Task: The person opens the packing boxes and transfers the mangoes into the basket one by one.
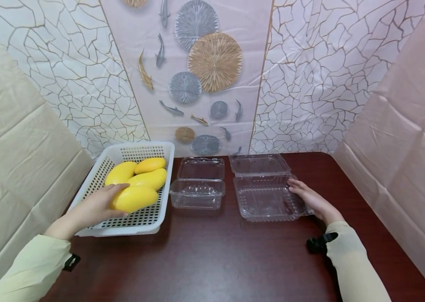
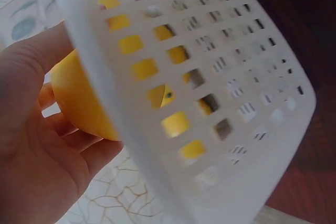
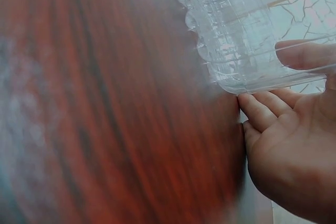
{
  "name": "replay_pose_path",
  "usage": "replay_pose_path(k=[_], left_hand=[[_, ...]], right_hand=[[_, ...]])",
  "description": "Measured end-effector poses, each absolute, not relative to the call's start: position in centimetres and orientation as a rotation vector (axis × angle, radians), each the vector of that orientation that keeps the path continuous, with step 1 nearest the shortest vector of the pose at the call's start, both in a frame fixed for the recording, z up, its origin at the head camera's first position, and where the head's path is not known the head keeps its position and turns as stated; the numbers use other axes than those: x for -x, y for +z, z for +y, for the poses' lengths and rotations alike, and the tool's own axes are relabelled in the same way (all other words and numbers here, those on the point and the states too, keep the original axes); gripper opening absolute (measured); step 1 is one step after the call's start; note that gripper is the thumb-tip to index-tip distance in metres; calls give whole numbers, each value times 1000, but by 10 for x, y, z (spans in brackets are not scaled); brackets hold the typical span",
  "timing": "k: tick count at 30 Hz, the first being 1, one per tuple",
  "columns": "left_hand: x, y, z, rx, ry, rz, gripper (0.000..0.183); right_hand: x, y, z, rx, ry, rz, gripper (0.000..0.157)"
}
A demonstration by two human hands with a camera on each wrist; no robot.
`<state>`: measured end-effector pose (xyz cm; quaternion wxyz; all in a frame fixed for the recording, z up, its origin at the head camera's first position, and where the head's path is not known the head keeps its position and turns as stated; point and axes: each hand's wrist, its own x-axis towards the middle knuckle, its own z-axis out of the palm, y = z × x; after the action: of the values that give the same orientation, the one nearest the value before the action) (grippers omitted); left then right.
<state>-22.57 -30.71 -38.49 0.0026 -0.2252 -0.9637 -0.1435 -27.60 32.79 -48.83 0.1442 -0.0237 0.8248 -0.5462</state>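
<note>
Several yellow mangoes (image 1: pixel 148 179) lie in a white perforated plastic basket (image 1: pixel 167 180) at the left. My left hand (image 1: pixel 97 206) grips the nearest mango (image 1: pixel 135 199), which is inside the basket near its front wall. In the left wrist view, thumb and fingers curl round that mango (image 2: pixel 81 95), part of it hidden behind the basket wall. My right hand (image 1: pixel 316 202) holds the right side of a larger clear plastic container (image 1: pixel 265 201), its hinged lid (image 1: pixel 259 164) folded back. In the right wrist view, the container wall (image 3: pixel 231 61) sits between thumb and fingers (image 3: pixel 260 111).
A smaller clear clamshell container (image 1: pixel 197 195) stands with its lid raised, between the basket and the larger container. All rest on a dark red-brown table (image 1: pixel 212 256). Patterned cloth (image 1: pixel 205 84) hangs behind, and beige cloth (image 1: pixel 412 138) flanks the sides.
</note>
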Motion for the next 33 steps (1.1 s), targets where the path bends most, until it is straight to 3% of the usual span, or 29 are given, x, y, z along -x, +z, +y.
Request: replay_pose_path(k=[33], left_hand=[[229,-411,-321,754,-574,-3162,77]], right_hand=[[274,-485,328,104,-1545,2398,65]])
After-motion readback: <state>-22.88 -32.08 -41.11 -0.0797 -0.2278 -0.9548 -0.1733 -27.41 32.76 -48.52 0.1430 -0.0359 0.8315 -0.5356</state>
